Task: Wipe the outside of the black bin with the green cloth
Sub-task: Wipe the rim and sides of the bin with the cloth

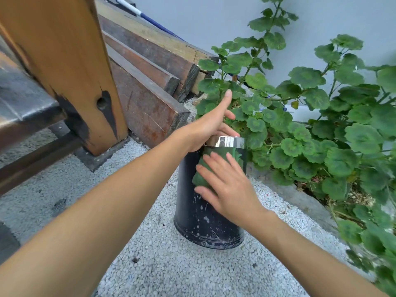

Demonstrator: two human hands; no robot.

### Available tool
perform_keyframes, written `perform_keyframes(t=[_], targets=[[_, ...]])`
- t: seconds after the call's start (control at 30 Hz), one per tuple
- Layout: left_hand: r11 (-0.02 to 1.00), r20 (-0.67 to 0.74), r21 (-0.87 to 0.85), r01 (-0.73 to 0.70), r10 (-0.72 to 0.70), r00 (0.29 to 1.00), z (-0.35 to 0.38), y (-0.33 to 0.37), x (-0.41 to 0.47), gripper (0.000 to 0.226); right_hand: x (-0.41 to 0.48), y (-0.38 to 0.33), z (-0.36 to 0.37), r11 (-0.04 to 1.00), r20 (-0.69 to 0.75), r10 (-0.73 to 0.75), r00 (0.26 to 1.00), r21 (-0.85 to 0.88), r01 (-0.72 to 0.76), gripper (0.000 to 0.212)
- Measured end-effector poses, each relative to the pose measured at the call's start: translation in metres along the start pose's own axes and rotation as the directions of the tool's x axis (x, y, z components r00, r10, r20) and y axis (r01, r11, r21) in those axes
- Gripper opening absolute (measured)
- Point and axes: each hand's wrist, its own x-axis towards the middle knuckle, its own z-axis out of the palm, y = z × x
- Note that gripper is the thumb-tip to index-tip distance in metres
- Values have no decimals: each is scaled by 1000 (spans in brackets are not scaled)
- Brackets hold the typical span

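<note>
The black bin (199, 219) stands upright on pale gravel in the middle of the view, with a shiny chrome rim (229, 142) at its top and white splashes low on its side. My left hand (209, 125) grips the rim from the left, index finger pointing up. My right hand (227, 185) lies flat with fingers spread on the green cloth (203, 174), pressing it against the bin's upper side just below the rim. The hand covers most of the cloth.
A geranium plant (310, 125) crowds the bin from the right and behind. Stacked wooden beams (147, 82) and a wooden post (70, 67) stand to the left. Pale gravel (171, 271) covers the ground in front. A blue-and-white pole (141, 15) leans against the wall.
</note>
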Motion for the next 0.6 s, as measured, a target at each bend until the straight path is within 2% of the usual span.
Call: perform_keyframes(t=[0.17,0.3,0.47,0.53,0.6], targets=[[998,-18,42,-35,36,999,1,-2,-1,84,-59,-25,18,973,145,-227,963,7,229,46],[995,0,84,-48,48,999,2,-2,-4,81,-100,-38,34,924,134,-378,916,-5,382,36],[966,-18,252,-63,70,997,-3,-4,-10,79,-95,-30,26,914,62,-405,912,25,404,23],[966,-54,255,-43,59,997,-10,-9,-11,78,-88,-28,16,923,67,-384,921,44,382,25],[980,-43,195,-24,33,999,-17,-15,-10,80,-79,-26,5,954,53,-284,957,119,276,33]])
